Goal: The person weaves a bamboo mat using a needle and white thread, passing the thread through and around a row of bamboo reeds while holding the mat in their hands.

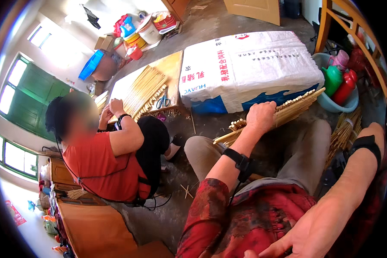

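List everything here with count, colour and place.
Held stick mat: one, tan, above the lap
Flat stick mat: one, tan, on the table
Table: one, tan, centre left
Scissors: one pair, blue, table edge
Sack-covered block: one, white and blue, top centre
Basin: one, pale blue, right
Containers: several, green, red, pink, in basin
Stick bundle: one, tan, floor at right
Tub: one, blue, upper left
Buckets: several, mixed, top left
Door-like panel: one, green, left wall
Cabinet: one, brown, lower left
Co-worker: one, red top, left
Left hand: one, bare, gripping held mat
Right hand: one, bare, lower edge
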{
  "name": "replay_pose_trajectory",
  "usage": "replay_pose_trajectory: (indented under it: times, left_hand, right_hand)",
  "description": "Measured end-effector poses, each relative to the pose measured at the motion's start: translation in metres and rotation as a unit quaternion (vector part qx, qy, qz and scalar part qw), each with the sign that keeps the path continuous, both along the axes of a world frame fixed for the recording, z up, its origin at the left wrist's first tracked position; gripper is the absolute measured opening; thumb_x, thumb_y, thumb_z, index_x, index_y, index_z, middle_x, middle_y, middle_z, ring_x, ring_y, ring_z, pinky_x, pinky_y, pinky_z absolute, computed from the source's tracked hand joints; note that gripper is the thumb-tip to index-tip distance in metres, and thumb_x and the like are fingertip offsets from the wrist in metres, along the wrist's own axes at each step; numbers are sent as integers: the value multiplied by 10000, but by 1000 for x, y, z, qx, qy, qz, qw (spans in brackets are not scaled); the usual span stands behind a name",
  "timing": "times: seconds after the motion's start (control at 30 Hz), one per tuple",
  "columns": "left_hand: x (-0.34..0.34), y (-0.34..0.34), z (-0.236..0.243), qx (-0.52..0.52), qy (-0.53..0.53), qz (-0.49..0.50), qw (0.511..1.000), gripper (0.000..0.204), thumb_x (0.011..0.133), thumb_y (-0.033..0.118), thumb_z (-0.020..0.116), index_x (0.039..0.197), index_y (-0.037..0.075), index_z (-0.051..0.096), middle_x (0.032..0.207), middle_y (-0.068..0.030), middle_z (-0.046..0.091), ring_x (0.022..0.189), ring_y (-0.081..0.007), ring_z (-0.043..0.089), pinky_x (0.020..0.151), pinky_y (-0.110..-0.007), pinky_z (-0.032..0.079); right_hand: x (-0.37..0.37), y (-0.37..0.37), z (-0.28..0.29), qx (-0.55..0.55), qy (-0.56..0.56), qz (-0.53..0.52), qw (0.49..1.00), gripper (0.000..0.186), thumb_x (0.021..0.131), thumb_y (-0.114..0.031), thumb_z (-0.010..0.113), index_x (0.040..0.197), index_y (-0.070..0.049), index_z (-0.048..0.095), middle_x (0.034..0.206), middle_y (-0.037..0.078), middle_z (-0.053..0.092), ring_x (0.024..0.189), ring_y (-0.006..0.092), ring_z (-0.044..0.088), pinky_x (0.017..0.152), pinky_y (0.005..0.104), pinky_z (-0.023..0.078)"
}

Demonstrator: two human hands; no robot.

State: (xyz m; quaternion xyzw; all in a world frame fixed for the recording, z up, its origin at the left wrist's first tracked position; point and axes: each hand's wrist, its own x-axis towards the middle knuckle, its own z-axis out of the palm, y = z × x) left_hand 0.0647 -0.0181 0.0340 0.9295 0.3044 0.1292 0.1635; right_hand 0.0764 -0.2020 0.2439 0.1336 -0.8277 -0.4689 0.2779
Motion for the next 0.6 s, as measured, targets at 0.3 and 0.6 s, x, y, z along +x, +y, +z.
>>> replay_pose_trajectory:
  times: [0.3, 0.6]
  left_hand:
    - [-8, -2, -3, 17, 0, 10, 1000, 209, 778, 220, 634, 868, 56, 539, 878, -137, 634, 856, -353, 620, 724, -462, 495]
    - [1, 3, 13, 1, 45, 32, 998, 188, 792, 229, 626, 889, 78, 570, 895, -128, 654, 857, -338, 637, 715, -449, 511]
  right_hand:
    - [5, 16, -7, -28, 38, 33, 998, 329, 916, -260, 443, 758, 6, 553, 906, 148, 618, 1094, 334, 517, 982, 510, 359]
    - [34, 13, -39, -218, 36, -65, 973, 183, 785, -212, 545, 729, -42, 509, 750, 88, 503, 778, 261, 484, 695, 415, 365]
